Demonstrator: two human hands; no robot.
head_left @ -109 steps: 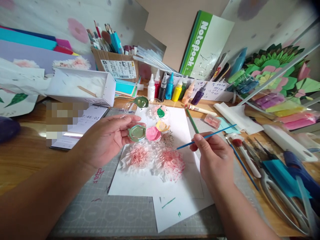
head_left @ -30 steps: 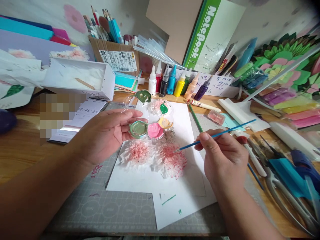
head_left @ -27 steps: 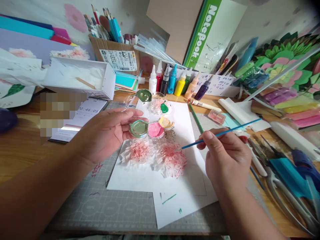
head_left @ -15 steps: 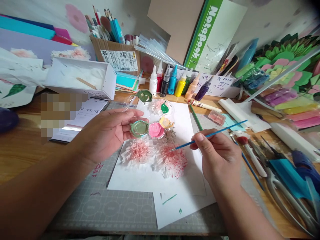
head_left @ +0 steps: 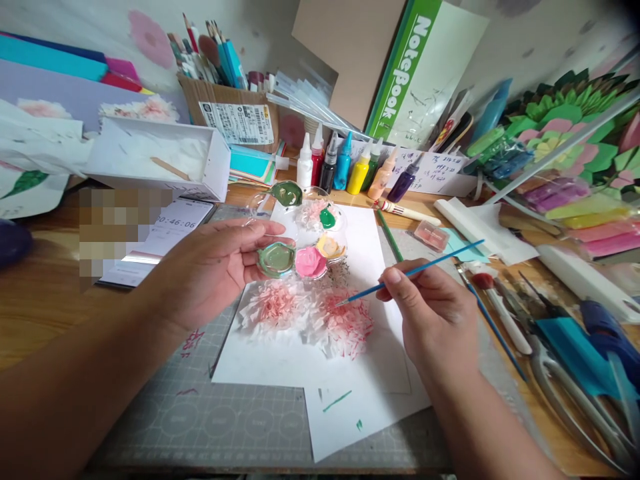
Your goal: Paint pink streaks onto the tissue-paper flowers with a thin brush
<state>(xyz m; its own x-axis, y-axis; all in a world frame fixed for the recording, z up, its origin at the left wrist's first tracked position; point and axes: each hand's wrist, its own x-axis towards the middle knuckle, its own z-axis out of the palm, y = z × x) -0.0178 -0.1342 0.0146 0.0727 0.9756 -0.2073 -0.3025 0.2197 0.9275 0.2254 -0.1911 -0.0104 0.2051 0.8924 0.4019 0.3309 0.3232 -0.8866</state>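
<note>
My left hand [head_left: 220, 267] is closed on the edge of a clear paint palette [head_left: 310, 262], whose round wells hold olive, dark green, bright green, pink and pale orange paint. Between the thumb and fingers of my right hand [head_left: 430, 307] is a thin blue paintbrush [head_left: 420, 269]. Its tip is at the right-hand paper flower [head_left: 343, 323], which is white with pink and red streaks; whether it touches I cannot tell. A second paper flower [head_left: 276, 307], paler pink in its middle, lies to the left. Both flowers rest on white paper [head_left: 265, 363].
A grey cutting mat [head_left: 200, 413] lies under the paper. Several paint bottles [head_left: 345, 167] stand behind the palette. On the right are scissors [head_left: 565, 393], a green pencil [head_left: 389, 235] and a thick brush [head_left: 505, 317]. A phone [head_left: 167, 233] and a white box [head_left: 163, 160] are on the left.
The paintbrush and my right hand have shifted very slightly left and down, its tip still at the right-hand flower. The whole view has also moved a little; the left hand keeps the palette.
</note>
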